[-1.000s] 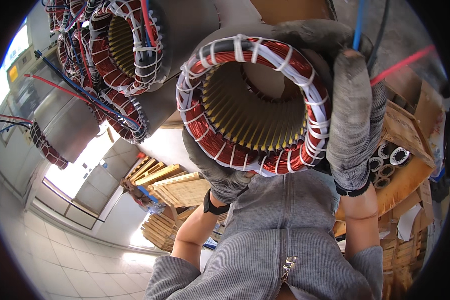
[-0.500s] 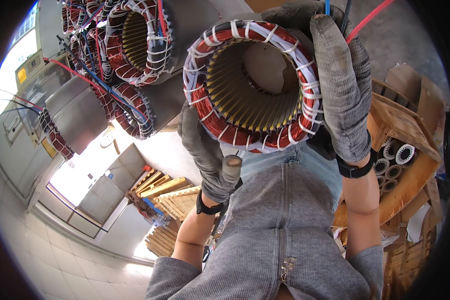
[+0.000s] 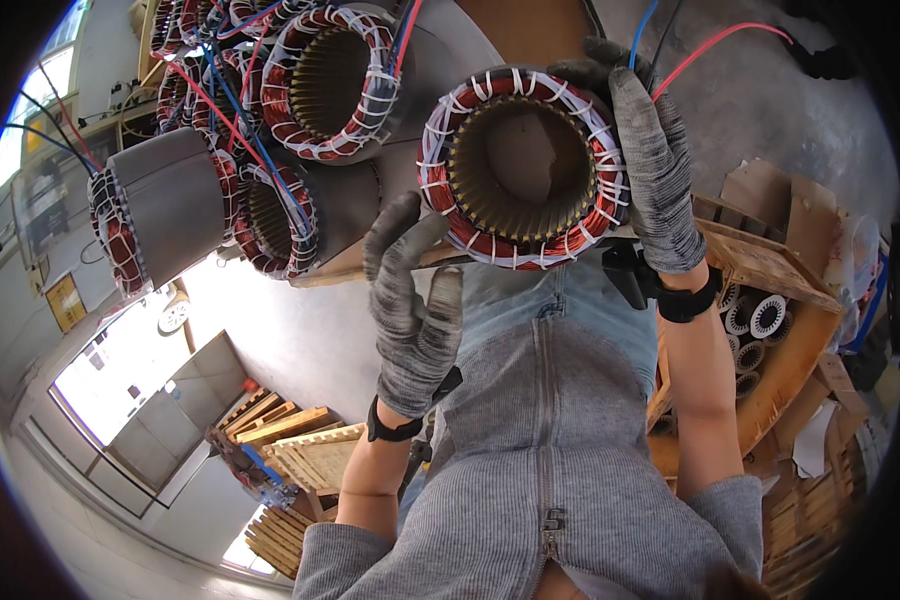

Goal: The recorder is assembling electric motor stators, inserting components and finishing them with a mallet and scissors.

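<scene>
A motor stator (image 3: pixel 515 251) faces me, a ring of red copper windings laced with white cord round a dark, slotted bore. My gloved right hand (image 3: pixel 655 175) is wrapped along its right side, its fingertips curling round the far edge. Blue, black and red lead wires (image 3: pixel 695 60) rise beside those fingertips. My gloved left hand (image 3: pixel 410 305) is off the stator, just left of its lower rim, open with the fingers spread and nothing in them. How the underside of the stator is supported is hidden.
More wound stators (image 3: pixel 335 85) lie close together at the far left, some with trailing leads. A wooden crate (image 3: pixel 800 395) of stator cores stands at the right, beside torn cardboard (image 3: pixel 760 195). Wooden pallets (image 3: pixel 310 455) are stacked at the lower left.
My left hand has let go of the stator and opened. The stator now appears smaller and farther from me, with my right hand still on it. The view has shifted slightly.
</scene>
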`<control>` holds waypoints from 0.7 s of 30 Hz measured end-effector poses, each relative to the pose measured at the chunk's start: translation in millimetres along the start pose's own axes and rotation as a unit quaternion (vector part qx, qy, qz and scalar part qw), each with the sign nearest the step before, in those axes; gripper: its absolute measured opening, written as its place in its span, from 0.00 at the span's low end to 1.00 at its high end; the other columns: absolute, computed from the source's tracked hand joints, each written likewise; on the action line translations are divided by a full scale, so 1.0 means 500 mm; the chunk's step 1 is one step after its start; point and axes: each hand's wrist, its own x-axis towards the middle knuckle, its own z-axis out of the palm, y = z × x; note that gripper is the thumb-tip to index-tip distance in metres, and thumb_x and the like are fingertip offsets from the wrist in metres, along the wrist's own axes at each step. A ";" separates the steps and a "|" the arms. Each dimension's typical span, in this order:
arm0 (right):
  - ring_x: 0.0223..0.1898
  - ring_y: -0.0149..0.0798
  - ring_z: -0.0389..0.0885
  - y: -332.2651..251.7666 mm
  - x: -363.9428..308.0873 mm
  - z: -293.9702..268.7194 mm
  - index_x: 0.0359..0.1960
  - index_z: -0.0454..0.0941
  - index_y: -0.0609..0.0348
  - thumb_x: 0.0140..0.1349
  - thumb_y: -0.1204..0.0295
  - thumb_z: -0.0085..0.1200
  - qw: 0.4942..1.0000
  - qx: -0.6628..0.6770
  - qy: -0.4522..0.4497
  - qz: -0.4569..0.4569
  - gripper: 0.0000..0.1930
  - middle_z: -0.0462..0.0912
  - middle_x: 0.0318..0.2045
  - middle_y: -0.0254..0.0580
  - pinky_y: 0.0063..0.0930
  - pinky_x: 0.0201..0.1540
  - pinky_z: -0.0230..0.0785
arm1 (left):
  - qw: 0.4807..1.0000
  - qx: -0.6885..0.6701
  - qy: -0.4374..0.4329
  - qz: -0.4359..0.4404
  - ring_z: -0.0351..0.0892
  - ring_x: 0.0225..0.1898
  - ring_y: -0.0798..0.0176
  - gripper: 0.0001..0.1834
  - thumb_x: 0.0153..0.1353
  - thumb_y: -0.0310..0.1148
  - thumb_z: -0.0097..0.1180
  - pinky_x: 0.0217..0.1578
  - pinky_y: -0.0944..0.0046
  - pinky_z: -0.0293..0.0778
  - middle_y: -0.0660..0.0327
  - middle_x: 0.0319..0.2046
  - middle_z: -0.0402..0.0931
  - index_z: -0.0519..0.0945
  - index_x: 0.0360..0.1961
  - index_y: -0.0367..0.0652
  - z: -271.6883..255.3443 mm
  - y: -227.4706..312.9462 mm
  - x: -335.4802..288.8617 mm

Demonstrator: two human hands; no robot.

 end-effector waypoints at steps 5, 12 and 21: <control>0.44 0.34 0.75 -0.028 0.011 -0.011 0.50 0.64 0.63 0.63 0.69 0.41 0.993 0.080 -0.016 0.081 0.16 0.76 0.41 0.48 0.25 0.47 0.68 | 0.905 -0.396 0.016 -0.154 0.66 0.52 0.54 0.20 0.60 0.37 0.46 0.54 0.60 0.62 0.50 0.51 0.65 0.66 0.50 0.37 -0.019 0.085 0.038; 0.49 0.33 0.68 -0.071 0.018 -0.072 0.51 0.65 0.62 0.60 0.68 0.47 0.973 -0.034 -0.180 0.138 0.19 0.73 0.46 0.40 0.26 0.53 0.58 | 0.642 -0.652 -0.059 -0.400 0.72 0.44 0.59 0.17 0.55 0.35 0.52 0.50 0.59 0.67 0.56 0.42 0.72 0.70 0.44 0.40 0.095 0.080 0.167; 0.44 0.28 0.69 -0.020 0.088 -0.201 0.47 0.69 0.62 0.60 0.73 0.45 0.877 -0.360 -0.290 -0.132 0.14 0.74 0.42 0.35 0.24 0.47 0.62 | 0.660 -0.448 -0.006 -0.603 0.74 0.27 0.69 0.05 0.56 0.35 0.51 0.30 0.68 0.72 0.66 0.26 0.74 0.74 0.27 0.47 0.137 0.133 0.228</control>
